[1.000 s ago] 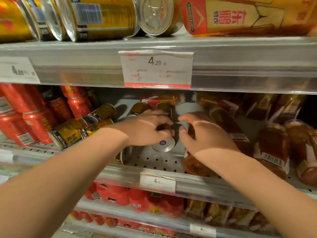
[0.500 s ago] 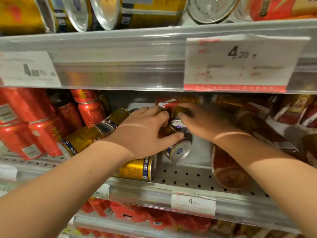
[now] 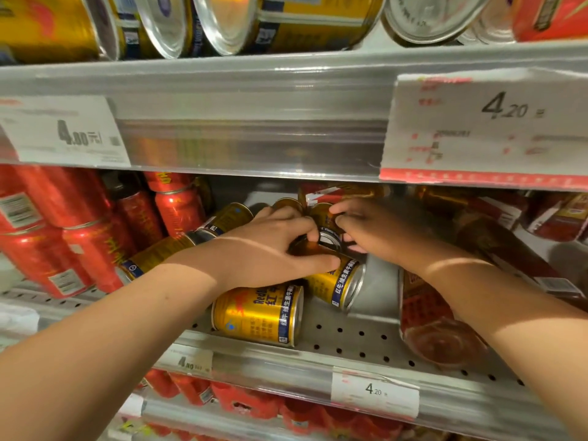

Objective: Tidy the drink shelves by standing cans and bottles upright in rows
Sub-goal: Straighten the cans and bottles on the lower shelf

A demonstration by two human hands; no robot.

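Note:
Several gold energy-drink cans lie toppled on the middle perforated shelf. One gold can lies on its side at the shelf front, a second just behind it. My left hand reaches in from the left and grips a gold can deeper in the pile, thumb under it. My right hand comes from the right and pinches the same can's upper part with its fingertips. More gold cans lean to the left of my left wrist.
Red cans stand in rows at the left. Brown tea bottles lie on their sides at the right. The upper shelf edge with price tags hangs low over the opening. Gold cans lie on the shelf above.
The view has moved closer and leftward. Both hands have pushed deeper into the shelf and closed in on one can in the pile.

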